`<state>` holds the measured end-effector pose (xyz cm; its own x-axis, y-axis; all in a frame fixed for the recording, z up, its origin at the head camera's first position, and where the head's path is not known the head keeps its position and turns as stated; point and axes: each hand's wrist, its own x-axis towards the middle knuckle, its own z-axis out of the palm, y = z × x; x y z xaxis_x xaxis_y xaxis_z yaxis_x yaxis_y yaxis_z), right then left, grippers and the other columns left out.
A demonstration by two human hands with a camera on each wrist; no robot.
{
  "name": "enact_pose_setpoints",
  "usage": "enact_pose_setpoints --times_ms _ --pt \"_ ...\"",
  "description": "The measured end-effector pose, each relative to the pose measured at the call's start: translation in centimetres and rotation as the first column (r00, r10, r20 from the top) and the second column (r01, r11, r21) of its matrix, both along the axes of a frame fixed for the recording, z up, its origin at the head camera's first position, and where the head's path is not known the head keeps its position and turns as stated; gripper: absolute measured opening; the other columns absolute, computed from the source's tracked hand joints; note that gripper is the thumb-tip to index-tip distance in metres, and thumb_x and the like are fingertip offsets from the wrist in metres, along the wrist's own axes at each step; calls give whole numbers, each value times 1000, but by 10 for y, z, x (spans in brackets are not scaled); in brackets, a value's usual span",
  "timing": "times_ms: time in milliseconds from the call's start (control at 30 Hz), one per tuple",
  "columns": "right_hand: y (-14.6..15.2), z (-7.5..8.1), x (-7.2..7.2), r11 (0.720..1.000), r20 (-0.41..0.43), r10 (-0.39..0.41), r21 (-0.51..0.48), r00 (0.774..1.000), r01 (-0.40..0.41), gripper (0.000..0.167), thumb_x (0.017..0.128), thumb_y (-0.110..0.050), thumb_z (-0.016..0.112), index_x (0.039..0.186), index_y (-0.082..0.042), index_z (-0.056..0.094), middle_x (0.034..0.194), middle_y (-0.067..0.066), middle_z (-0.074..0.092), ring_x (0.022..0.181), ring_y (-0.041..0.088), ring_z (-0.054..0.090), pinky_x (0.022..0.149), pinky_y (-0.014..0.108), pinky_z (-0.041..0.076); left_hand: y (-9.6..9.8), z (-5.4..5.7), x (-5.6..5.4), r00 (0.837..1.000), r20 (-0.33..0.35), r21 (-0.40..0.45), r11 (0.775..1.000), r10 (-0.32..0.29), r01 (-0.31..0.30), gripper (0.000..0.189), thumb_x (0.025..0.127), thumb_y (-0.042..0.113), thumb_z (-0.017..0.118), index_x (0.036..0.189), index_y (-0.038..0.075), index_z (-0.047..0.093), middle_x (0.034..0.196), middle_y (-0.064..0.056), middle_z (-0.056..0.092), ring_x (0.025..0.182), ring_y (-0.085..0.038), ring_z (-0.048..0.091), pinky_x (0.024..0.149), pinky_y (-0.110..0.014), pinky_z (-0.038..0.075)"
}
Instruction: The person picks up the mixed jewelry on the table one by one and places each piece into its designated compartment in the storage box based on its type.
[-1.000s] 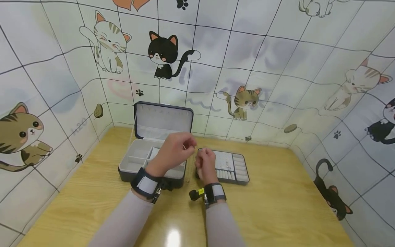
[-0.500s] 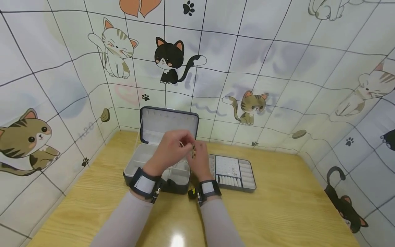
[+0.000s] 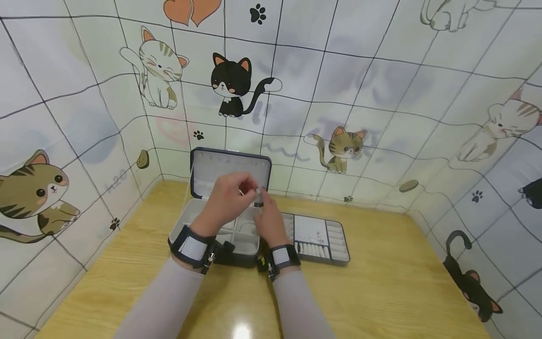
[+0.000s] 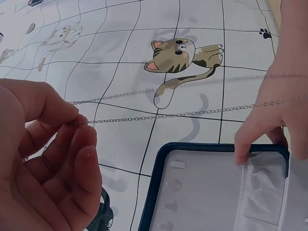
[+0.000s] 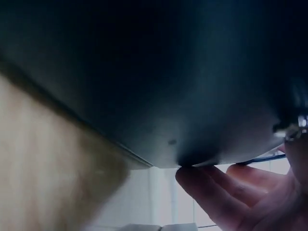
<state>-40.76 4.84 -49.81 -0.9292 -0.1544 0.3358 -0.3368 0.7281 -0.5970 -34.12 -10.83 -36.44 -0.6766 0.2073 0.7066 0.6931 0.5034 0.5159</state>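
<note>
A thin silver chain necklace hangs as a double strand from my left hand, whose thumb and index finger pinch it over the jewelry box. In the left wrist view its strands pass across my right hand and leave the frame. The jewelry box stands with its lid raised behind my hands. My right hand is at the box's right side, fingers loosely extended. In the right wrist view those fingers lie right at the dark outer wall.
A flat jewelry tray with ring rolls and a studded earring panel lies right of the box on the wooden table. Cat-print cloth surrounds the table at the back and sides. White dividers split the box into compartments.
My right hand has moved left, from over the tray's edge to the box's side. Both hands met half a second ago. Now the left stays raised and the right sits slightly lower.
</note>
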Motion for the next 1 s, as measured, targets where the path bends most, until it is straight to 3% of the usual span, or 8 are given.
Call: enact_pose_setpoints --times_ms 200,367,533,700,1000 --pt "-3 8 -2 999 34 -14 31 999 13 86 85 -5 68 164 -14 34 131 20 68 79 27 58 66 40 50 -4 5 -1 999 17 -11 999 48 -47 12 89 1 63 89 8 73 79 -3 72 72 -13 63 68 -28 54" --pt "-6 12 -4 998 68 -41 45 997 38 89 79 -3 72 160 -13 36 116 18 70 71 27 56 56 36 44 -8 14 -4 998 -2 -30 998 59 -59 11 89 0 64 89 7 73 79 -5 73 71 -16 64 67 -29 53" --pt "-9 11 -7 998 65 -50 38 997 48 86 77 -3 72 156 -13 41 112 16 72 72 26 57 56 35 44 -14 21 -10 994 3 -66 992 110 -110 11 91 2 64 93 5 74 81 -8 74 71 -19 64 67 -31 52" --pt "-10 10 -7 999 42 -48 18 998 47 80 75 -4 73 150 -13 47 114 16 74 74 26 59 57 35 46 -16 31 -19 989 60 -61 989 136 -132 12 92 4 64 96 5 75 82 -8 74 72 -20 63 68 -31 50" --pt "-8 8 -6 998 31 -60 -2 998 60 67 78 -4 68 142 -12 51 102 14 72 67 25 56 54 34 44 -18 53 -39 972 60 26 973 229 -231 14 94 7 61 94 7 74 81 -8 73 73 -23 62 67 -32 46"
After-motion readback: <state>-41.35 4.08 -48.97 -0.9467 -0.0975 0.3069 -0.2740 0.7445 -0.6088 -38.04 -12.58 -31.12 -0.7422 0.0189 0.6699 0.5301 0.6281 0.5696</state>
